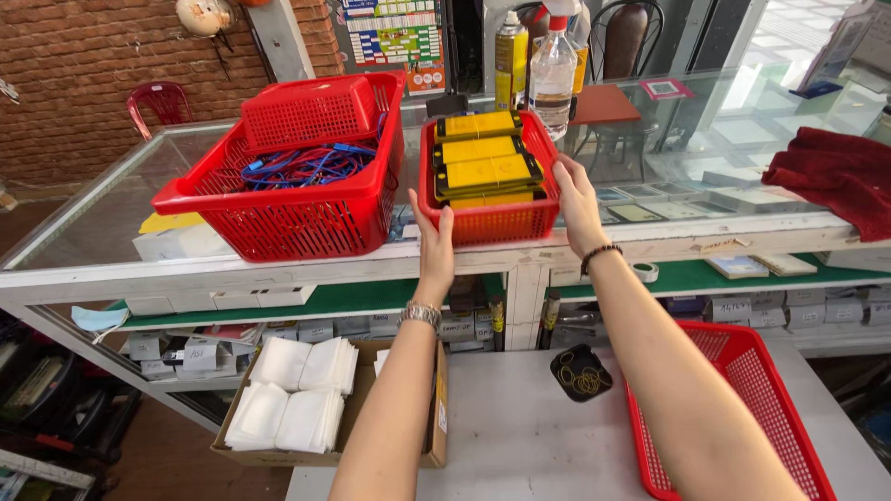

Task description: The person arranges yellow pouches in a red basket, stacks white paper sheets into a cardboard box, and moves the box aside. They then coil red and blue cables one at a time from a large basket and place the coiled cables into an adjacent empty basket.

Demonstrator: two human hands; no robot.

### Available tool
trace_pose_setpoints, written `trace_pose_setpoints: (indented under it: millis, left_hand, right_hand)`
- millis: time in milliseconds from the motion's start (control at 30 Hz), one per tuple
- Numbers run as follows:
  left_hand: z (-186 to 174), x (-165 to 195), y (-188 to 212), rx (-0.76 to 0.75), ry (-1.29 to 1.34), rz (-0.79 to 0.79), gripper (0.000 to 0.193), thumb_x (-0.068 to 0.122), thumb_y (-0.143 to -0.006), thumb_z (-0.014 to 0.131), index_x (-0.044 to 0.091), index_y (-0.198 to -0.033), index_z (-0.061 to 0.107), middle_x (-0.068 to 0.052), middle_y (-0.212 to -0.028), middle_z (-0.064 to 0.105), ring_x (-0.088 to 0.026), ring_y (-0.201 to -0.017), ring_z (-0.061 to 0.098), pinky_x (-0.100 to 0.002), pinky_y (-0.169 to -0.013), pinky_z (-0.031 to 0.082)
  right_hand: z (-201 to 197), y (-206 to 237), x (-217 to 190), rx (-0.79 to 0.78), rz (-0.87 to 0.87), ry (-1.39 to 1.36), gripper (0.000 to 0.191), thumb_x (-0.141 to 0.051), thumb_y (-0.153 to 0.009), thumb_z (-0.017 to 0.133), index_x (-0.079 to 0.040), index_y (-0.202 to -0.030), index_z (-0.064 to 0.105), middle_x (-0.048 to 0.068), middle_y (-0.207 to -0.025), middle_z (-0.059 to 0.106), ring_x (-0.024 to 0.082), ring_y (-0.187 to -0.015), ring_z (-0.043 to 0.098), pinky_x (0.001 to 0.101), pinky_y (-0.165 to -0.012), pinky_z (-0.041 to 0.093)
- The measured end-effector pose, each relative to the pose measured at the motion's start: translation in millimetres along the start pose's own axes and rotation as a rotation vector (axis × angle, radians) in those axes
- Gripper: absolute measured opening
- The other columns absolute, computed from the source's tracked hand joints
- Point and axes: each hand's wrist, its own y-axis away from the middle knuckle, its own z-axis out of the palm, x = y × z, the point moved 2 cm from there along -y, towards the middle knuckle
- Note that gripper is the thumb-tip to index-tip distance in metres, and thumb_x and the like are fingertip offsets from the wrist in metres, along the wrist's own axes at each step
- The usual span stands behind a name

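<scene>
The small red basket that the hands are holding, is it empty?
No, the small red basket, held between the left hand and right hand, is full of flat yellow and black packs.

I note a large red basket (278, 199) of blue and red cables (306, 167) on the glass desk (93, 223), spray bottles (552, 70) behind, dark red cloth (835, 176) at right, cardboard box (316, 408) below.
</scene>
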Motion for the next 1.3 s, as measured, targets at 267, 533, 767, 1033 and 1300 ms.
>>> trace_pose_setpoints:
  millis: [267,533,767,1033,1300]
  left_hand:
    - [3.0,23.3,92.7,0.237,-0.452,0.221,0.064,0.027,-0.107,0.052,0.002,-0.161,0.027,-0.023,-0.150,0.049,-0.037,-0.141,0.044,-0.048,-0.120,0.030]
    - [38.4,-41.0,221.4,-0.102,-0.507,-0.205,0.025,0.022,-0.096,0.060,0.008,-0.112,0.072,-0.013,-0.112,0.073,-0.033,-0.111,0.064,-0.044,-0.097,0.048]
    - [84.5,-82.8,237.6,-0.448,-0.634,-0.513,0.028,0.027,-0.090,0.065,0.009,-0.109,0.076,-0.013,-0.106,0.076,-0.031,-0.103,0.070,-0.041,-0.093,0.053]
    - [108.0,-111.8,237.9,-0.504,-0.612,-0.667,0.038,0.021,-0.088,0.068,0.006,-0.122,0.066,-0.014,-0.106,0.076,-0.033,-0.106,0.069,-0.041,-0.097,0.053]
    - [121.0,-149.7,222.5,-0.399,-0.647,-0.448,0.027,0.018,-0.087,0.071,0.004,-0.109,0.074,-0.020,-0.102,0.075,-0.037,-0.100,0.070,-0.045,-0.090,0.054]
  right_hand:
    - [-42.5,90.8,33.4,0.311,-0.208,-0.027,0.035,-0.032,-0.116,0.052,0.001,-0.125,0.062,0.011,-0.105,0.062,0.014,-0.087,0.056,0.0279,-0.074,0.049]
    - [-118.6,171.2,116.7,0.084,0.424,0.320,0.034,-0.028,-0.104,0.050,-0.001,-0.104,0.070,0.005,-0.088,0.072,0.015,-0.077,0.066,0.0314,-0.069,0.055]
    - [-117.9,199.3,171.1,-0.672,0.114,1.565,0.018,-0.012,-0.091,0.058,-0.001,-0.095,0.072,0.024,-0.102,0.072,0.037,-0.096,0.072,0.0434,-0.085,0.059]
    - [-108.1,209.0,210.9,-0.327,0.490,1.706,0.042,-0.009,-0.088,0.067,0.004,-0.125,0.052,0.027,-0.127,0.057,0.043,-0.108,0.065,0.0423,-0.084,0.061]
    - [-122.7,197.9,241.1,-0.430,0.216,1.609,0.048,-0.004,-0.079,0.071,0.005,-0.124,0.055,0.022,-0.112,0.069,0.038,-0.110,0.065,0.0395,-0.096,0.056]
